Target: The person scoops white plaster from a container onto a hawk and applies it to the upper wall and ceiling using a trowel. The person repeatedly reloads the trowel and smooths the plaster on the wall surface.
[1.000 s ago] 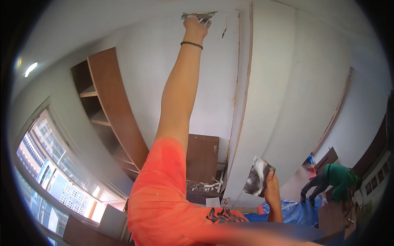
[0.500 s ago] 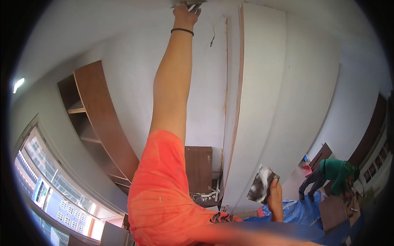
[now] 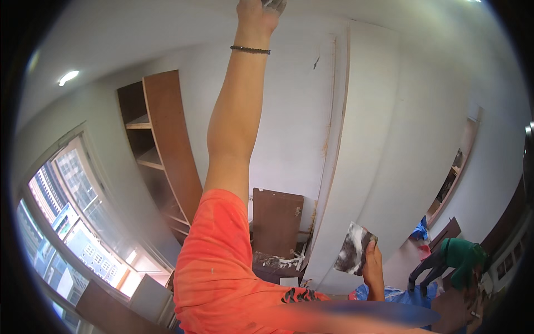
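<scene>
My left hand [image 3: 257,12], wearing a dark bracelet, is stretched up to the ceiling and partly cut off by the top edge. Its fingers are closed on a putty knife, whose flat metal blade shows in the earlier frame and is almost out of view now. Lower right, my right hand [image 3: 374,268] grips the edge of a dark square putty board [image 3: 351,250]. White putty is smeared across the board's face. The board is tilted and stands apart from the pale wall behind it. A blurred blue and red shape hides my right forearm.
A brown open shelf unit [image 3: 173,145] stands left, beside a window [image 3: 83,222]. A brown panel [image 3: 276,222] leans at the back wall. A pale boxed column [image 3: 372,128] rises right of centre. Far right, a person in green [image 3: 461,257] bends near blue sheeting [image 3: 392,296].
The view has shifted, so the shelf and window sit further right. My left hand has gone higher in the picture, mostly taking the putty knife out of view. The putty board is still in my right hand.
</scene>
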The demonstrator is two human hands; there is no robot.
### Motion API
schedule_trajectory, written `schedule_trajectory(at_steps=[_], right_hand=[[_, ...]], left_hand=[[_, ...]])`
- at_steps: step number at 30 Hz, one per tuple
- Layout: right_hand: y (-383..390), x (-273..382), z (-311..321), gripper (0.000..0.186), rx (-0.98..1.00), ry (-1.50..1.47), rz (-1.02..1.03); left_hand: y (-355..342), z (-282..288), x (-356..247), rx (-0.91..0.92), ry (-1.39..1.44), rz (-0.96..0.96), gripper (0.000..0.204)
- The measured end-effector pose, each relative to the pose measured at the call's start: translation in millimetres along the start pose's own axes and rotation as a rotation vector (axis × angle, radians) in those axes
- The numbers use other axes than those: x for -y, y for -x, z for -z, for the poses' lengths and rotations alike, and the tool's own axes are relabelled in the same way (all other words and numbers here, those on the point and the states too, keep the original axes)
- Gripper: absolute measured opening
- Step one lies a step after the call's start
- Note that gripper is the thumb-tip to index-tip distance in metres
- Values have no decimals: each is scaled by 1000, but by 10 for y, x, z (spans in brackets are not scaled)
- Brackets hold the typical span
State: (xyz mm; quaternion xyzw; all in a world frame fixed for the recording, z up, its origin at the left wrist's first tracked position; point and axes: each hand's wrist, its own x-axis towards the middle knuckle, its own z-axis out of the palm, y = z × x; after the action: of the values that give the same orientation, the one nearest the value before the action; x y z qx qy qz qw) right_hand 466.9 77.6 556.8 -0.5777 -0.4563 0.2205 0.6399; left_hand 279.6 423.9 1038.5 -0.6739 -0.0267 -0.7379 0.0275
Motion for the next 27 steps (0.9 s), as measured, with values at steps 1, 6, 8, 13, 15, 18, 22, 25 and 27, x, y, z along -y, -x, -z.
schedule_trajectory(at_steps=[1,6,8,13,15,18,22,25,27], right_hand=[[-10,-12,17,68,18,13,1],[27,154,119,68,78,-16,-3],[24,188,96,66,131,-55,18],[-90,-3,71,66,96,-206,49],[-52,-42,78,64,2,-391,12],[-79,90,-145,59,-17,-787,-143],[-220,216,-391,46,23,-1165,-318],[-277,-44,-482,34,330,-1395,-210],[-204,-277,-463,40,295,-1521,-432]], left_hand=[[-77,91,-62,-30,465,177,29],[-209,330,-848,-180,1300,576,21],[-268,663,-1293,-196,1231,513,20],[52,1003,-2365,-372,1188,448,22],[533,950,-2355,-380,989,334,23],[1570,1008,-2035,-206,560,199,27],[3163,771,-1987,448,484,-50,37],[3675,635,-2199,798,659,-279,46],[3779,667,-2268,926,678,-370,47]])
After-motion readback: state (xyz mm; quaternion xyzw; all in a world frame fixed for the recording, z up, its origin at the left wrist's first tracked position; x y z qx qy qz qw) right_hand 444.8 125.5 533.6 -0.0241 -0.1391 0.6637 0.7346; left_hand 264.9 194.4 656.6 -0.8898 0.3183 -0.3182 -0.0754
